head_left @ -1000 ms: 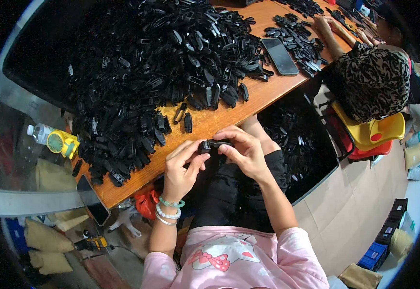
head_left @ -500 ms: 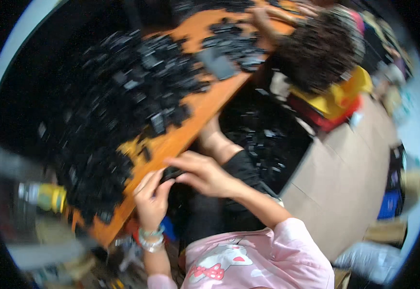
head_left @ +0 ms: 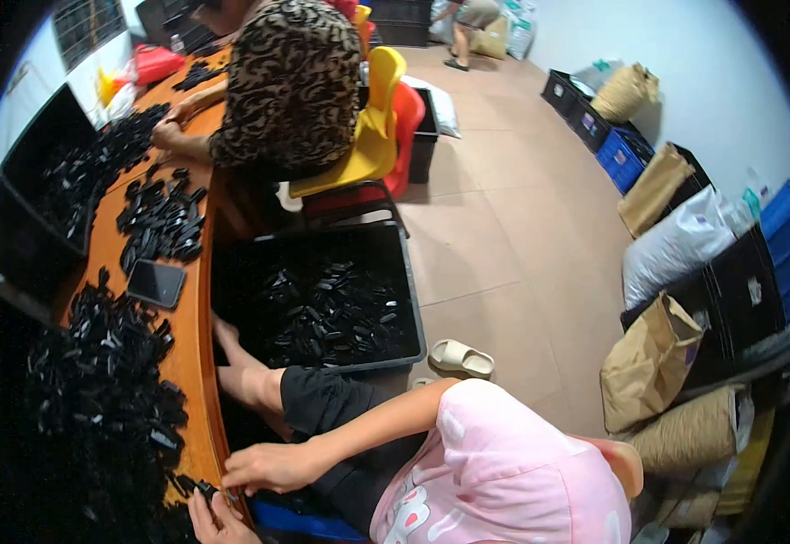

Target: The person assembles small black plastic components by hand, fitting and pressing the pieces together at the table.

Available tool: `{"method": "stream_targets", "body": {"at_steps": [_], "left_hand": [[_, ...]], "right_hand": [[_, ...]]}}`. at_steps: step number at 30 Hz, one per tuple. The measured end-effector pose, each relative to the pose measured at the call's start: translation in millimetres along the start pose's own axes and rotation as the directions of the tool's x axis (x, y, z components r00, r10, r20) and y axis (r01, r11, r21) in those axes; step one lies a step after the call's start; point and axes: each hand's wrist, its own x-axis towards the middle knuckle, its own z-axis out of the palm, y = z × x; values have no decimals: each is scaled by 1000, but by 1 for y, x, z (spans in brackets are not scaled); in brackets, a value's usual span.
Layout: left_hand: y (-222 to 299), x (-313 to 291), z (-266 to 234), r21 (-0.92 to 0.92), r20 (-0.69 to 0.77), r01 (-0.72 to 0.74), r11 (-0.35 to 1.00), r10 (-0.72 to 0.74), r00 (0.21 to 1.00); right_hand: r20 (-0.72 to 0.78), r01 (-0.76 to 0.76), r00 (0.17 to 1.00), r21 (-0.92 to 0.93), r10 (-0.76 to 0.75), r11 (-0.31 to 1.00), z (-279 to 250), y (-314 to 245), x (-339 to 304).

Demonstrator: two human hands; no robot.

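Observation:
At the lower left, by the table's edge, my left hand (head_left: 217, 524) is closed with its thumb and fingertips around a small black plastic part (head_left: 205, 490). My right hand (head_left: 273, 465) is just beside it, fingers bent and drawn together over the edge; what its fingertips grip is too small to make out. A large pile of similar black parts (head_left: 105, 363) covers the wooden table (head_left: 197, 363) beyond my left hand. Farther along lie a dark smartphone (head_left: 156, 283) and a smaller heap of black parts (head_left: 161, 218).
A big black crate (head_left: 418, 317) with loose black parts stands on the floor beside my leg. A co-worker (head_left: 291, 82) sits on a yellow chair (head_left: 384, 118) farther up the table. Beige slippers (head_left: 463, 359), paper bags (head_left: 653, 363) and sacks (head_left: 676, 240) are to the right.
The head view has swung to the right and is sharper, so my hands now appear lower and farther left. They remain close together at the table edge.

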Motion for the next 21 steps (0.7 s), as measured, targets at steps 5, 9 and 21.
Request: {"method": "stream_targets", "body": {"at_steps": [5, 9, 21], "left_hand": [[0, 3, 9, 11, -85, -187, 982, 187, 979], [-7, -13, 28, -309, 123, 188, 932, -156, 980], [-18, -66, 64, -208, 538, 140, 968, -7, 843]], "right_hand": [[-38, -132, 990, 106, 136, 986, 5, 8, -12], [-52, -229, 969, 181, 241, 957, 22, 28, -42], [306, -517, 843, 238, 442, 822, 82, 90, -125]]}}
